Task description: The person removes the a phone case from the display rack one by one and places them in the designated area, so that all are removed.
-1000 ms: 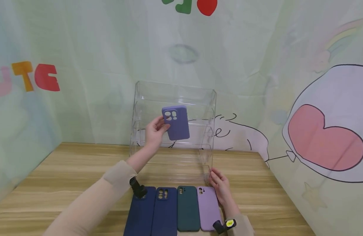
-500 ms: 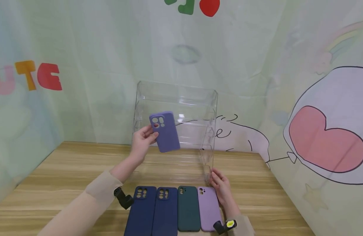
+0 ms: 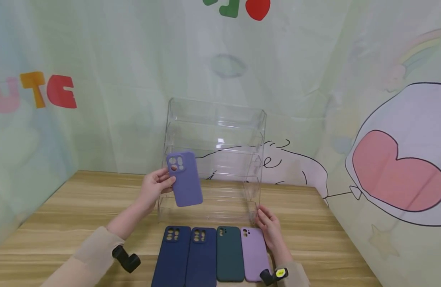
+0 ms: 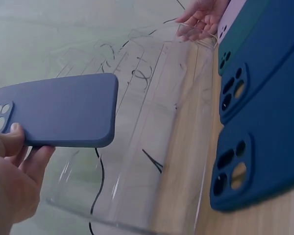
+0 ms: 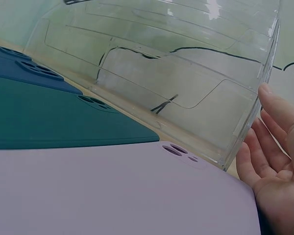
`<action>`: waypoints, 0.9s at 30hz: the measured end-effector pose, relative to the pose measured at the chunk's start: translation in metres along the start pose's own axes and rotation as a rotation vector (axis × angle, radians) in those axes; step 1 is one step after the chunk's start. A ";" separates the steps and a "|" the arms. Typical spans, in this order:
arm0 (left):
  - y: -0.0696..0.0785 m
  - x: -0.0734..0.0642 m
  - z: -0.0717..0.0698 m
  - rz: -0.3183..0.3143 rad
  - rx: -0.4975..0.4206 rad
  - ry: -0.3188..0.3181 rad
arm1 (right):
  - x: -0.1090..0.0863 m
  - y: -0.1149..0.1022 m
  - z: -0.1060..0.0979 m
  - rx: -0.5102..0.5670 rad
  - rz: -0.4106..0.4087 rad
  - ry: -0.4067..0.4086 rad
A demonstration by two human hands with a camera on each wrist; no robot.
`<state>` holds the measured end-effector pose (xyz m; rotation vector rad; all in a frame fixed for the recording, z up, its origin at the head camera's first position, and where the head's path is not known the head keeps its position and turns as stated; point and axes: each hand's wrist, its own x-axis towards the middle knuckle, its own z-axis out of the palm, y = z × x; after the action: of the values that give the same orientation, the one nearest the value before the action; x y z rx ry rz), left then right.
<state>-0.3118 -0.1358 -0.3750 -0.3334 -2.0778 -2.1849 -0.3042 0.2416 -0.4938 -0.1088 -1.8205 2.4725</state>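
Observation:
In the head view my left hand (image 3: 154, 188) pinches a purple-blue phone case (image 3: 188, 184) by its camera end, thumb on the back face. The case is tilted in the air before the left part of a clear tiered acrylic rack (image 3: 220, 117). The left wrist view shows the same phone case (image 4: 68, 110) held near its camera cutouts. My right hand (image 3: 270, 229) touches the rack's lower right side. Seen from the right wrist, the thumb and loosely bent fingers of that hand (image 5: 279, 147) rest along the side panel's edge.
In front of the rack lie two dark blue phone cases (image 3: 173, 255), a dark green one (image 3: 230, 255) and a lilac one (image 3: 255, 255), side by side on the wooden table (image 3: 109, 185). A printed curtain (image 3: 116, 79) hangs behind.
My left hand has drawn the purple-blue phone case down and to the left, away from the rack's middle and nearer to me. The right hand keeps its place at the rack's side.

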 end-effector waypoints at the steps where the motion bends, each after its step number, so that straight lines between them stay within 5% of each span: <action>1: -0.001 -0.003 -0.005 -0.009 0.014 -0.007 | 0.000 0.000 0.000 0.001 0.000 -0.003; 12: -0.005 -0.024 -0.041 -0.118 0.033 -0.065 | -0.005 -0.003 0.002 0.013 0.021 -0.012; 27: -0.013 -0.050 -0.066 -0.304 0.130 -0.220 | -0.002 -0.002 0.001 0.015 0.004 -0.014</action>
<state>-0.2720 -0.2040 -0.4018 -0.2714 -2.5257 -2.2437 -0.3022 0.2411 -0.4920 -0.0950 -1.8084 2.4952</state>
